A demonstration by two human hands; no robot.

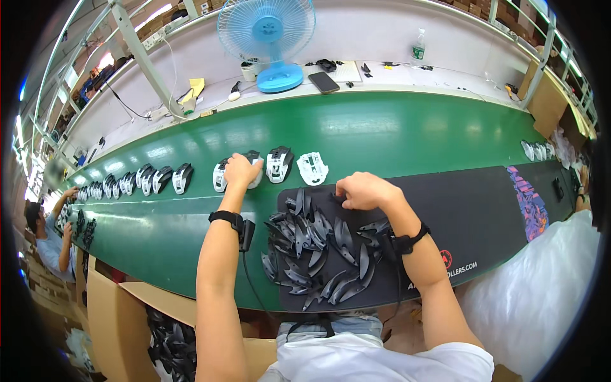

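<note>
Green bench; hands at shell, black mat.

A white short-sleeved shirt fills the bottom centre of the frame, above it faded blue-grey legwear crossed by a black cord. Behind the left hand and right hand, black wrist straps carry dark boxy modules, each trailing a thin black cable.

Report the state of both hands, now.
Left hand: on a black-and-white shell; grip cannot be told.
Right hand: fingers curled, apparently pinching a black piece.
</note>
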